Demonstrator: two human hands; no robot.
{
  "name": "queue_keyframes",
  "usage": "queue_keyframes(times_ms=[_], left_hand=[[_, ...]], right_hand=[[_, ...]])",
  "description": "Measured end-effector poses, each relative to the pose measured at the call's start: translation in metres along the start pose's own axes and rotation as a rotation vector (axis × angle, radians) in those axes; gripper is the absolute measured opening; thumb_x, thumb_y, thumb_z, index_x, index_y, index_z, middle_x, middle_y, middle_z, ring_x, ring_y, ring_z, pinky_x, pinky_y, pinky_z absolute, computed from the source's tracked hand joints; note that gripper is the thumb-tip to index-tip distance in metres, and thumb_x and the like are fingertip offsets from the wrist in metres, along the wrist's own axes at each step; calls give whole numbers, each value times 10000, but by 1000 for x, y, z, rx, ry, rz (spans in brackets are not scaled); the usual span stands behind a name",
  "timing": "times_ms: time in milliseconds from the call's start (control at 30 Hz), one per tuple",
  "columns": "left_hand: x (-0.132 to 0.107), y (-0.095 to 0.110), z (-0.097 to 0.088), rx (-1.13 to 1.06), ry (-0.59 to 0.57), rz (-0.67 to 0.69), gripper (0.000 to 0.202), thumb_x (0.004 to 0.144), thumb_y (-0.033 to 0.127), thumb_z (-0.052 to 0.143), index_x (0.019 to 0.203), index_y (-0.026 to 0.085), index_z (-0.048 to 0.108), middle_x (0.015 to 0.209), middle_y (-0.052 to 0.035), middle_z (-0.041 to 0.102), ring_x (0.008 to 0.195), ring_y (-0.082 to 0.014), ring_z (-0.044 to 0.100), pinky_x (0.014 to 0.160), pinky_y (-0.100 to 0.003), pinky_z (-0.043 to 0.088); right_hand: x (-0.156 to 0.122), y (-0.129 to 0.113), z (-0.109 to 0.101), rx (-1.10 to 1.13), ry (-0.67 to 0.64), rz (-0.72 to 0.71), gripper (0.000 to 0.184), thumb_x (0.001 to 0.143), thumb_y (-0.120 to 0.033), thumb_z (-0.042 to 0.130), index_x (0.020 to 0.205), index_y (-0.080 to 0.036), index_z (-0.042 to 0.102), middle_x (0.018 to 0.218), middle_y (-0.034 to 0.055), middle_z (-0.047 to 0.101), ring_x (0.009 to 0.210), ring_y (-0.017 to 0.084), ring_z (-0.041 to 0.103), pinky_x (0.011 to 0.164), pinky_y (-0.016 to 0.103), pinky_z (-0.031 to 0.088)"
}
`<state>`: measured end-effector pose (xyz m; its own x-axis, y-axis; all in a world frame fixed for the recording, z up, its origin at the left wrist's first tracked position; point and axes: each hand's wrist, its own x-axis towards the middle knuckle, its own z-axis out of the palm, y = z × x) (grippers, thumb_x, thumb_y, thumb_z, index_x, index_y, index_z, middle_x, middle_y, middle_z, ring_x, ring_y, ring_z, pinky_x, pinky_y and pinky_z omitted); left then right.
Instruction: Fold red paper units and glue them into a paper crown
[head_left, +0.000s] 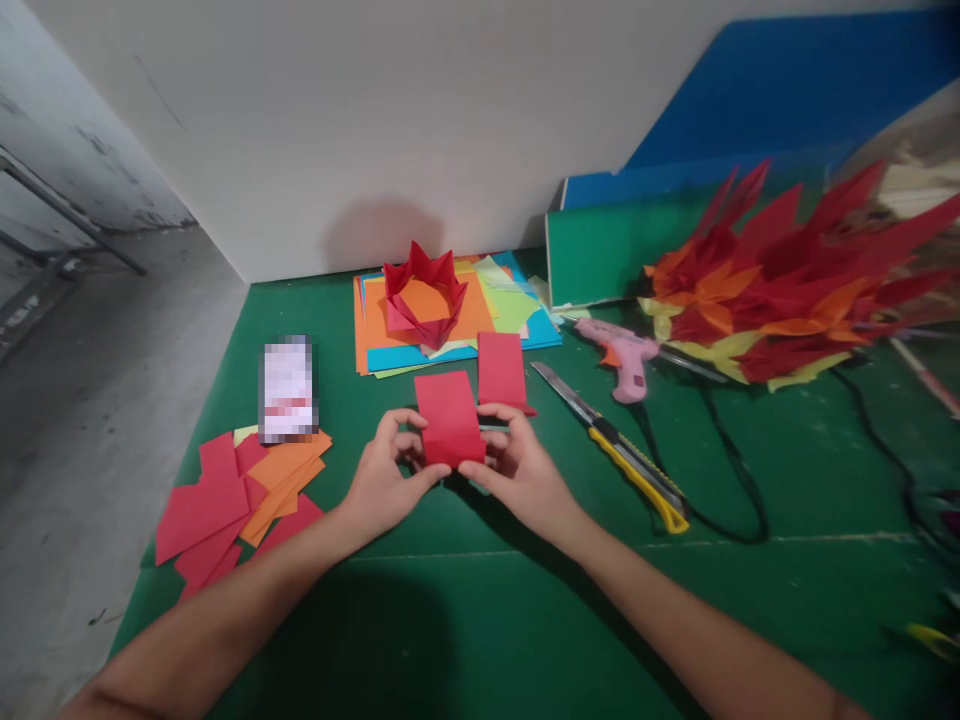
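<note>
Between my two hands is a piece of red paper (450, 415), its near edge curled over toward me. My left hand (390, 465) grips its left side, thumb at the lower edge and fingers behind. My right hand (517, 455) holds the right side the same way, the two thumbs almost meeting. Just beyond my right fingers lies another red paper piece (502, 368), which looks folded. Behind the held paper, a ring of folded red paper points (426, 325) rests on a stack of coloured sheets (390, 357).
Right of my hands lie a yellow box cutter (637, 475) and a pink glue gun (622, 355) with a black cord. A red-and-orange paper flame shape (787, 290) stands farther right. At left are loose red and orange papers (202, 500) and a blurred-out phone-like object (287, 390).
</note>
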<state>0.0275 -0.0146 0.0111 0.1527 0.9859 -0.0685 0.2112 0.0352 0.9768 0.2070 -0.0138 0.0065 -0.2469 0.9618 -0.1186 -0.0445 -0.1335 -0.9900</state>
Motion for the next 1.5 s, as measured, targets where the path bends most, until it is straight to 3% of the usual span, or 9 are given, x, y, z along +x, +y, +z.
queue_keyframes(times_ms=[200, 333, 433, 533, 733, 933, 1233, 1333, 1500], left_hand=[[6, -2, -6, 40, 71, 71, 339, 762, 219, 644, 1006, 216, 408, 665, 54, 583, 618, -118, 584, 645, -258, 466], [7, -2, -9, 249, 274, 357, 170, 845, 191, 551, 989, 216, 464, 778, 7, 579, 732, -133, 583, 728, -291, 475], [5, -2, -6, 455, 65, 519, 164, 880, 206, 538, 1042, 221, 512, 964, -54, 597, 923, -188, 578, 849, -366, 468], [4, -5, -3, 569, -185, 484, 271, 892, 212, 535, 1159, 221, 486, 1145, -102, 549, 1085, -234, 530, 935, -421, 449], [8, -10, -4, 551, -169, 449, 248, 905, 163, 485, 1147, 210, 483, 1128, -100, 546, 1062, -223, 536, 922, -417, 459], [8, -13, -4, 570, -180, 492, 270, 903, 145, 472, 1163, 210, 502, 1104, -88, 612, 1032, -216, 561, 921, -411, 438], [11, -11, -7, 684, -58, 532, 221, 865, 79, 437, 934, 185, 618, 1038, -75, 624, 975, -203, 557, 866, -387, 452], [12, -11, -7, 707, -54, 527, 71, 867, 203, 536, 890, 176, 597, 1033, -82, 617, 969, -215, 562, 851, -391, 457], [12, -11, -7, 707, -72, 496, 187, 837, 284, 624, 954, 178, 524, 999, -76, 613, 934, -222, 557, 821, -385, 458]], right_hand=[[6, -3, -11, -168, 152, -111, 340, 779, -296, 633, 1004, -259, 381, 645, -71, 430, 579, 129, 456, 581, 286, 385], [4, -3, -15, -322, 108, -117, 315, 809, -275, 592, 1040, -262, 379, 670, -47, 519, 631, 164, 525, 637, 315, 407], [2, -1, -8, -454, -2, -117, 276, 834, -265, 556, 1072, -267, 416, 724, -14, 587, 689, 198, 577, 664, 338, 421], [4, -6, -9, -634, 10, -186, 240, 832, -295, 581, 1049, -257, 487, 875, 51, 643, 785, 239, 597, 682, 362, 430], [8, -29, -63, -1279, 318, -395, 227, 900, -359, 480, 988, -174, 579, 943, 143, 648, 882, 317, 574, 765, 439, 426], [-2, -29, -107, -1616, 259, -113, 180, 861, -310, 516, 912, -157, 595, 870, 149, 644, 771, 305, 591, 602, 377, 413], [-11, -33, -107, -1703, 216, 156, 173, 865, -269, 497, 849, -159, 631, 937, 134, 657, 719, 263, 624, 502, 325, 351], [-13, -41, -104, -1712, 241, 182, 191, 875, -265, 467, 866, -160, 627, 933, 134, 655, 715, 257, 628, 503, 318, 355], [-21, -47, -112, -1678, 233, 93, 165, 848, -304, 478, 881, -188, 591, 888, 127, 643, 695, 268, 626, 487, 326, 372]])
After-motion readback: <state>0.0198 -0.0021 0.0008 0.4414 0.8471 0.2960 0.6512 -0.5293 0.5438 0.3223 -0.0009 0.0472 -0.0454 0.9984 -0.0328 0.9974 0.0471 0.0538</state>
